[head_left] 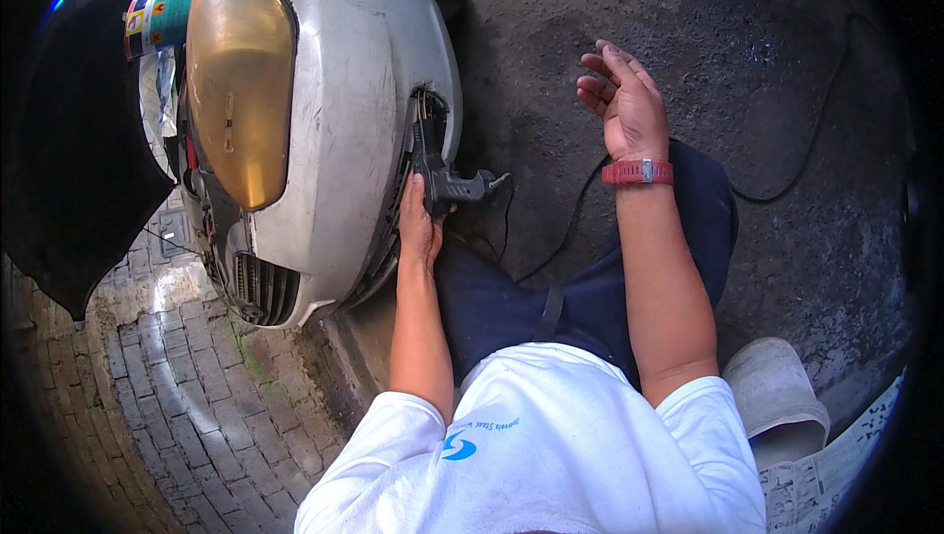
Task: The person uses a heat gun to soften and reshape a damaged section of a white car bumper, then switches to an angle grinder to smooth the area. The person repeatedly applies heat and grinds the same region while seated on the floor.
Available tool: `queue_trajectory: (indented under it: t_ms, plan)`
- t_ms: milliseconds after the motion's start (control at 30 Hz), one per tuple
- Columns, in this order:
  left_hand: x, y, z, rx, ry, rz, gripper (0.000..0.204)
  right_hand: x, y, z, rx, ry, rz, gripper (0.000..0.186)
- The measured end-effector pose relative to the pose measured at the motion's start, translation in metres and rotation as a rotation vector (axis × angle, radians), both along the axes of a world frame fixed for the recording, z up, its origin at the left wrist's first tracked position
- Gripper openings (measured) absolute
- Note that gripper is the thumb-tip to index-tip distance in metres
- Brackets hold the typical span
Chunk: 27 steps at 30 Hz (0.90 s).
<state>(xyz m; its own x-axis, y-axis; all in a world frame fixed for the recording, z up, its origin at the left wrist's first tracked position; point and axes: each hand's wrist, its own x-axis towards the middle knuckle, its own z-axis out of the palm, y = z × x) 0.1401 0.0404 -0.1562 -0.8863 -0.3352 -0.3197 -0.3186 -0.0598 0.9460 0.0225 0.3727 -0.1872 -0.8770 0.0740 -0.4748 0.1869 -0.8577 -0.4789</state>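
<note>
My left hand [421,229] is at the front bumper [344,131] of a pale, scuffed car. Its fingers close round the lower end of a black gun-shaped piece [433,165], whose kind I cannot make out for sure. This piece lies along the dark opening in the bumper's side, and a stubby arm with a small metal tip points right. Some of the fingers are hidden behind it. My right hand [634,106], above a red wristwatch [637,172], is raised over the ground with loosely bent fingers apart, holding nothing.
A yellowed headlight [239,87] and a grille [264,288] face left. A teal can [157,21] stands beside the headlight, near the dark raised panel [74,141]. Black cable [806,155] runs over the dark ground. An upturned pale bucket [777,386] is by my right side.
</note>
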Motion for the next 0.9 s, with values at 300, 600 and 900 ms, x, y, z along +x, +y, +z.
queue_trajectory:
  t_ms: [300, 600, 900]
  plan:
    - [0.0005, -0.0010, -0.0014, -0.006, -0.002, -0.007, 0.042, -0.0003, -0.0003, -0.0014, -0.012, 0.001, -0.004, 0.027]
    - [0.0004, -0.0004, -0.0021, -0.006, -0.005, 0.004, 0.040, 0.0002, 0.0005, -0.0014, -0.021, 0.012, -0.009, 0.026]
    - [0.0003, 0.0001, -0.0032, -0.002, 0.006, 0.016, 0.040, 0.0015, 0.0013, 0.0010, -0.012, 0.006, -0.011, 0.026]
